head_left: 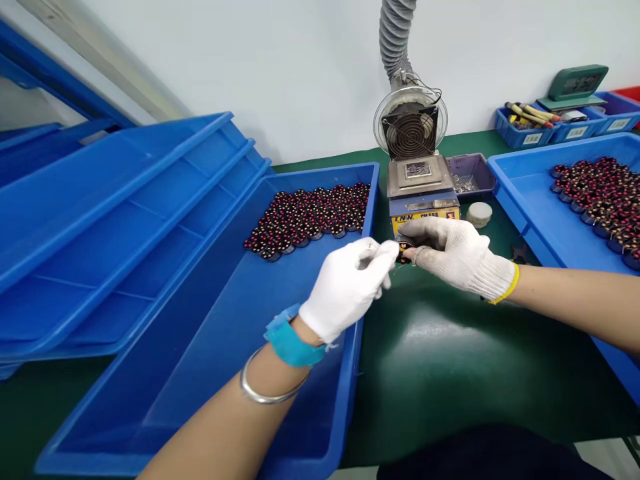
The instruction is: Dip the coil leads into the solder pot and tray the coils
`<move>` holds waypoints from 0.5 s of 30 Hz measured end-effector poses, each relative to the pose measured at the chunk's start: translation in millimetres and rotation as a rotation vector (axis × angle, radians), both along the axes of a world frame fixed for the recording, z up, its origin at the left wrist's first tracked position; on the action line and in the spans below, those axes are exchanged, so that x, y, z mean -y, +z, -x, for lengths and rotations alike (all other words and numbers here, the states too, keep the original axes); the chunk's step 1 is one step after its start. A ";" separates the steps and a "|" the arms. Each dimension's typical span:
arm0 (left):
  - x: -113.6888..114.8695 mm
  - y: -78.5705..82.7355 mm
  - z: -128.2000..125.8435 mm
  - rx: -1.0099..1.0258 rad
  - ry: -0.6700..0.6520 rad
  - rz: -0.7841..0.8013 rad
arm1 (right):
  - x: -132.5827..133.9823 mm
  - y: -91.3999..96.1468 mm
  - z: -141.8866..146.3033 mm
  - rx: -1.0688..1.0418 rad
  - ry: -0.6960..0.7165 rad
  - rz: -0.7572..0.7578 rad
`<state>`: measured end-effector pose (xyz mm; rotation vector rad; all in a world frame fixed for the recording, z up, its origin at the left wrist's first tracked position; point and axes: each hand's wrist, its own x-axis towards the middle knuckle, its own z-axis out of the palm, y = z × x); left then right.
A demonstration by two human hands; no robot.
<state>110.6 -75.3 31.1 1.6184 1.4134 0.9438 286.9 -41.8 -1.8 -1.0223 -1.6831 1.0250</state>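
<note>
In the head view, my right hand (453,257), in a white knit glove with a yellow cuff edge and bare thumb tip, grips a small round black part (405,250) with yellowish and reddish spots on its face. My left hand (353,283), in a white glove, is closed in a pinch at the part's left edge. What its fingertips pinch is hidden; a thin wire-like strand shows just below. Both hands are above the green table, in front of a solder pot (423,175) with a metal top and a yellow-and-blue front.
A blue tray (235,320) at left and another blue tray (537,217) at right hold many similar parts. Stacked blue trays (125,220) lean at far left. Behind the pot stand a fan (411,132) and grey duct (396,37). A purple bin (469,175) and round white container (479,214) are nearby.
</note>
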 end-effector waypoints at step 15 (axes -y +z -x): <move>3.6 -14.1 -8.8 -0.110 -0.006 -0.017 | -20.5 2.4 -10.7 0.065 -0.101 -0.137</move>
